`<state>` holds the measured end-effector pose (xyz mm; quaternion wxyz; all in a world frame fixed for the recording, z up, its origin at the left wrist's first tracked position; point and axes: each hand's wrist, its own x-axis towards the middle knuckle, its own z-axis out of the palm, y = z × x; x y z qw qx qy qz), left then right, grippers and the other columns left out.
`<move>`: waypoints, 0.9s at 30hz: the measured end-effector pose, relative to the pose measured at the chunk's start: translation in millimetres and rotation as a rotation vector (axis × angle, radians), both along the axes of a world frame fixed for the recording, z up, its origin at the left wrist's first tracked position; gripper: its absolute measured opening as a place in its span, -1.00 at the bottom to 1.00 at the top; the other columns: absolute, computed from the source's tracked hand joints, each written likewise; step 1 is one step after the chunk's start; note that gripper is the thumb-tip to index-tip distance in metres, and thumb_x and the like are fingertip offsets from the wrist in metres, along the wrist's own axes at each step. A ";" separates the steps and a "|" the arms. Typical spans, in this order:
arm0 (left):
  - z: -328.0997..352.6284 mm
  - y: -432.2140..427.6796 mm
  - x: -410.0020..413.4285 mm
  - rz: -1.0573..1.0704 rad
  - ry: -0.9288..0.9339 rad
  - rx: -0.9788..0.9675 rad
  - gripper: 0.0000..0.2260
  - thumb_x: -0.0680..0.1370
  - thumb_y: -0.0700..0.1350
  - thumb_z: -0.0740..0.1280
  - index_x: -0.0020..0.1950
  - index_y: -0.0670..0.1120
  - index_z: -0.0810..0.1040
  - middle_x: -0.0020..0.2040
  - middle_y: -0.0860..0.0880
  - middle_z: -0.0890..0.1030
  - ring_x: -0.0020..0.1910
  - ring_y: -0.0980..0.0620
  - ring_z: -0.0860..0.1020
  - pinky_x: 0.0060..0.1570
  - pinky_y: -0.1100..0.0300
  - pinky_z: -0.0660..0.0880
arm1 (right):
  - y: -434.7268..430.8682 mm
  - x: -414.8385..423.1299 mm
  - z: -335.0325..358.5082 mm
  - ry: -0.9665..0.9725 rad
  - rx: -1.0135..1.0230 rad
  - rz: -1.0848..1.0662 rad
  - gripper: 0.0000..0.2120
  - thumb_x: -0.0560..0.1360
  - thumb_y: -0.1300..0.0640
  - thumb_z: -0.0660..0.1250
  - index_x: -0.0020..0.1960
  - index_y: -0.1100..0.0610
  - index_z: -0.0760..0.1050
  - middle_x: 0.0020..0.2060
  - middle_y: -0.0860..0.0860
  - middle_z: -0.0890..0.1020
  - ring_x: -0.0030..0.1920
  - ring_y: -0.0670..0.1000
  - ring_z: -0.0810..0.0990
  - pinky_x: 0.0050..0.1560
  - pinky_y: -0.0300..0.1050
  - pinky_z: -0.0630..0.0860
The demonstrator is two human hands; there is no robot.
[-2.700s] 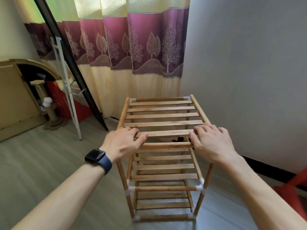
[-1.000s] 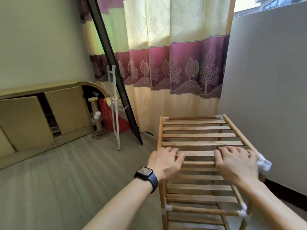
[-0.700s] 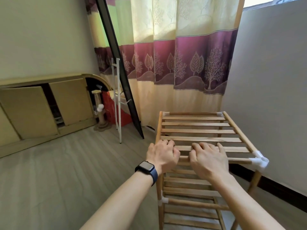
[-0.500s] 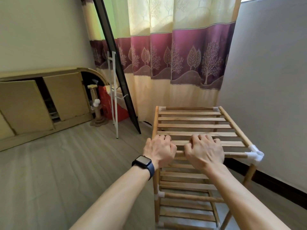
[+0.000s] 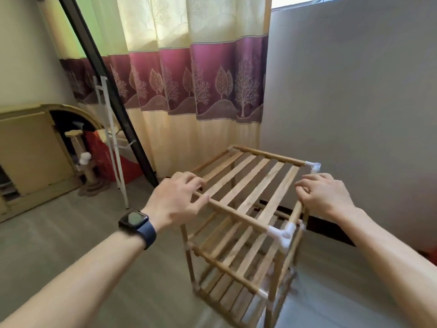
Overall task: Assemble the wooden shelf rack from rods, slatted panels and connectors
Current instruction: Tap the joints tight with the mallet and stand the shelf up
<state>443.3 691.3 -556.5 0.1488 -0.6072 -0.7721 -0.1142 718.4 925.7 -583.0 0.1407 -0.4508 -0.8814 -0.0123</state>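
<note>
so the rack (image 5: 248, 185) is standing upright, long axis vertical, top slats running off toward the curtain (image 5: 189, 91). Left hand (image 5: 175, 200) and right hand (image 5: 324, 195) are both curled tight round its top edges.

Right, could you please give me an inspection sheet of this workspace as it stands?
Surface: grey plank floor.
Job's things: wooden shelf rack assembled, three slatted tiers, white connectors at corners; no loose parts seen.
Clutter: white stand, black leaning bar, scratching post by the cabinet.
Hands: left hand grips the rack's top left corner; right hand grips its top right rod.
Cables: nothing seen.
Surroundings: patterned curtain behind, grey wall to the right.
</note>
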 end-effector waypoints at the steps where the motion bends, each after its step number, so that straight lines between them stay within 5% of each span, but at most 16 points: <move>1: -4.4 -0.8 -12.5 0.036 0.027 -0.071 -0.45 0.57 0.35 0.03 0.38 0.09 0.49 0.35 0.06 0.51 0.35 0.04 0.42 0.29 0.04 0.43 | -1.7 3.0 6.8 0.008 -0.006 -0.021 -0.62 0.59 -0.11 0.10 0.34 -0.18 0.50 0.43 -0.13 0.46 0.45 0.05 0.33 0.36 0.07 0.37; 5: -39.7 -2.4 -32.4 0.039 0.051 -0.145 -0.36 0.54 0.36 -0.09 0.44 0.09 0.44 0.43 0.08 0.47 0.41 0.04 0.42 0.36 0.06 0.39 | -46.3 -8.2 21.5 0.221 -0.053 0.074 -0.66 0.61 -0.14 0.16 0.32 -0.11 0.51 0.30 -0.08 0.58 0.39 0.04 0.40 0.34 0.12 0.40; 10: -59.9 13.4 -16.1 -0.189 0.123 0.217 -0.61 0.60 0.18 0.15 0.08 -0.07 0.60 0.12 -0.04 0.58 0.05 -0.08 0.59 -0.10 0.07 0.58 | -114.8 -50.6 -5.2 0.214 -0.091 0.224 -0.54 0.61 -0.29 -0.03 0.26 -0.14 0.51 0.21 -0.12 0.57 0.27 -0.02 0.43 0.26 0.04 0.37; 15: -61.5 8.0 7.0 -0.277 0.066 0.225 -0.67 0.60 0.18 0.21 -0.01 -0.05 0.59 0.02 0.02 0.60 0.00 0.02 0.55 -0.06 0.12 0.54 | -107.7 -57.8 -34.3 0.297 0.197 0.162 -0.66 0.57 -0.20 0.03 -0.05 -0.09 0.52 -0.14 -0.11 0.56 -0.10 -0.04 0.51 -0.11 -0.10 0.29; 20: -48.1 4.2 44.8 -0.388 -0.060 0.156 -0.65 0.61 0.25 0.20 -0.10 0.02 0.58 -0.17 0.11 0.58 -0.16 0.10 0.51 -0.17 0.11 0.51 | -59.3 -40.5 -37.5 0.464 0.173 0.202 -0.68 0.46 -0.04 0.05 -0.23 -0.02 0.56 -0.03 -0.10 0.60 0.11 -0.03 0.43 0.11 -0.03 0.21; 24: -35.9 13.4 74.6 -0.514 -0.198 0.086 -0.63 0.63 0.24 0.17 0.12 0.06 0.67 0.09 0.13 0.63 0.07 0.19 0.52 0.05 0.19 0.51 | -36.3 -29.0 -37.2 0.727 -0.020 -0.195 -0.82 0.53 -0.01 0.15 0.00 -0.02 0.51 0.19 0.02 0.50 0.31 0.07 0.31 0.33 0.14 0.18; 27: -28.3 24.8 44.4 -0.388 -0.276 0.244 -0.70 0.63 0.16 0.23 0.20 0.07 0.63 0.23 0.10 0.55 0.20 0.16 0.49 0.17 0.15 0.50 | -47.9 -19.5 -28.4 0.836 -0.269 -0.334 -0.58 0.60 -0.15 0.23 0.33 0.09 0.37 0.37 0.15 0.40 0.40 0.17 0.31 0.37 0.12 0.23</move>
